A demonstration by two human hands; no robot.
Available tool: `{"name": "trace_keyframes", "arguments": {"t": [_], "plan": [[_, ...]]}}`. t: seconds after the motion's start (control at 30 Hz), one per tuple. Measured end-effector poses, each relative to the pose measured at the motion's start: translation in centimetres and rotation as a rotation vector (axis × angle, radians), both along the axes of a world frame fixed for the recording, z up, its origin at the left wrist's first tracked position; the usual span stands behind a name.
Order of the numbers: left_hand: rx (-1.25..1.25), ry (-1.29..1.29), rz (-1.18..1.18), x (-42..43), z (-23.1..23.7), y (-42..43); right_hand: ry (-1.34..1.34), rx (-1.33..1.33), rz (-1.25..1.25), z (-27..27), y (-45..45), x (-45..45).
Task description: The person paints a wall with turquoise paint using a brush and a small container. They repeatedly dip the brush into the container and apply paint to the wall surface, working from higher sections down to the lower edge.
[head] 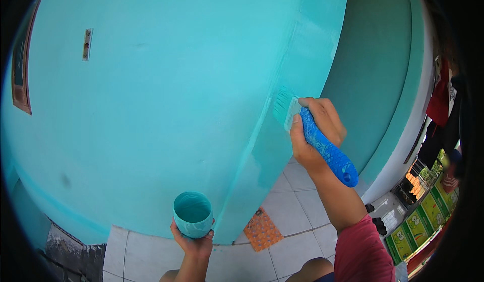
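Observation:
My right hand (319, 130) grips a paintbrush (328, 151) by its blue textured handle, close to the ferrule. The brush's paint-coated bristles (283, 105) meet the turquoise strip (261, 157) at the wall's corner, where darker, wet-looking patches show. Lower down, my left hand (194, 242) holds a round paint cup (193, 216) from below. Turquoise paint lies inside the cup, and its outside is smeared with the same colour. The broad turquoise wall (170, 93) stands directly in front of me.
An orange patterned mat (263, 229) lies on the white floor tiles (242, 261) beside the wall's foot. A wall-mounted switch plate (87, 44) and a wooden window frame (23, 66) are at left. Green cartoon-printed panels (416, 221) and hanging clothes (438, 104) are at right.

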State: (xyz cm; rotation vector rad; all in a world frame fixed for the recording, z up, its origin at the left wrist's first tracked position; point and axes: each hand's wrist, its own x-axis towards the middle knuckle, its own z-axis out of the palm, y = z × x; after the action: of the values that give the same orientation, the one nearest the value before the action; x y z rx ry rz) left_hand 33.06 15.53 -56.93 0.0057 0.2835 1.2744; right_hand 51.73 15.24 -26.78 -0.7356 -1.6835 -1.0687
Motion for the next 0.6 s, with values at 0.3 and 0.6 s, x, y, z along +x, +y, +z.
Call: {"name": "trace_keyframes", "arguments": {"t": [0.3,0.6], "plan": [[-0.043,0.017,-0.002,-0.3,0.4,-0.2,-0.114,0.149,-0.065,4.4,1.1,1.1],[-0.039,-0.004,-0.013,-0.8,0.5,-0.4,-0.81,-0.435,-0.365,-12.0,-2.2,0.7]]}}
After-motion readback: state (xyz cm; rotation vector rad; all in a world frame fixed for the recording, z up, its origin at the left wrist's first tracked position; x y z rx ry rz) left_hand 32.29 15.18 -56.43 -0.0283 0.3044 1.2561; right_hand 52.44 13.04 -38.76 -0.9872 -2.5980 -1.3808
